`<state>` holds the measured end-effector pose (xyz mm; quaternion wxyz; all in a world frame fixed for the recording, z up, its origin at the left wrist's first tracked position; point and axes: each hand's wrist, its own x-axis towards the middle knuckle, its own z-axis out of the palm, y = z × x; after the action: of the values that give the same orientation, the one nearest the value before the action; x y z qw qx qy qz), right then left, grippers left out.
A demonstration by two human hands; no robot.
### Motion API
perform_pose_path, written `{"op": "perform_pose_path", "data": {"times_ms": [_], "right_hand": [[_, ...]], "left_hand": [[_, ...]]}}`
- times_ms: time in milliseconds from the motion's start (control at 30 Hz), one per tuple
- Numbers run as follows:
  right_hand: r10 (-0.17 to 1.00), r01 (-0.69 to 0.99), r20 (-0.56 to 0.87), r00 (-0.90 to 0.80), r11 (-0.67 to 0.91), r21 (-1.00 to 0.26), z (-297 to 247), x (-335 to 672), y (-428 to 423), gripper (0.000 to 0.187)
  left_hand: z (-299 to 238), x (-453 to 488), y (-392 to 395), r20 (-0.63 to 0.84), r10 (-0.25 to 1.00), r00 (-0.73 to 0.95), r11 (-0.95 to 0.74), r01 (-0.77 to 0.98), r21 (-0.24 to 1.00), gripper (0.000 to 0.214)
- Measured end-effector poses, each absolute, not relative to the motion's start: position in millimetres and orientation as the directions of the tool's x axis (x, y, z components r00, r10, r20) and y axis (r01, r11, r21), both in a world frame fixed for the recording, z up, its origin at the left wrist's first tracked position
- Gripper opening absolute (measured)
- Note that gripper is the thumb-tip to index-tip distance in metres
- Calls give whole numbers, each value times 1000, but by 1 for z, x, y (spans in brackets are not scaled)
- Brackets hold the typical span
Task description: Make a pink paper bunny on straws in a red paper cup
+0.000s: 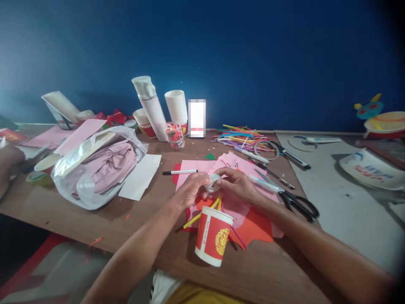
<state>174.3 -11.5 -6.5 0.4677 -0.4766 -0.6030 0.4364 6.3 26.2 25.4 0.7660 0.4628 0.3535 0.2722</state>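
Note:
Both my hands meet over the pink paper (pixel 228 166) in the middle of the wooden table (pixel 152 211). My left hand (pixel 190 190) and my right hand (pixel 236 182) are closed together on a small roll of clear tape (pixel 212 182). Just below them stands a red and white paper cup (pixel 212 235) with yellow straws (pixel 202 213) leaning at its rim. Orange paper (pixel 256 228) lies under the cup. A black marker (pixel 179 172) rests to the left of my hands.
Black scissors (pixel 292 199) lie to the right, coloured straws (pixel 240 137) behind them. A plastic bag with pink cloth (pixel 101 169), a white flask (pixel 152 107) and stacked cups (pixel 177 107) stand at the back left. Another person's hand (pixel 9 162) shows at the far left.

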Motion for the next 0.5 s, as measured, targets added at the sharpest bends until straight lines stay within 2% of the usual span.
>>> {"op": "perform_pose_path", "data": {"times_ms": [133, 333, 400, 500], "right_hand": [[989, 48, 116, -95, 121, -991, -3, 175, -10, 22], [997, -232, 17, -75, -1, -973, -2, 178, -6, 29], [996, -240, 22, -83, 2, -971, -3, 179, -6, 29], [993, -90, 104, -56, 99, -991, -1, 181, -6, 28]], "left_hand": [[26, 5, 26, -257, 726, 638, 417, -112, 902, 22], [26, 4, 24, -142, 668, 731, 411, -204, 888, 27], [25, 5, 23, -126, 682, 720, 402, -226, 887, 27], [24, 5, 23, -134, 704, 697, 387, -219, 896, 24]]}}
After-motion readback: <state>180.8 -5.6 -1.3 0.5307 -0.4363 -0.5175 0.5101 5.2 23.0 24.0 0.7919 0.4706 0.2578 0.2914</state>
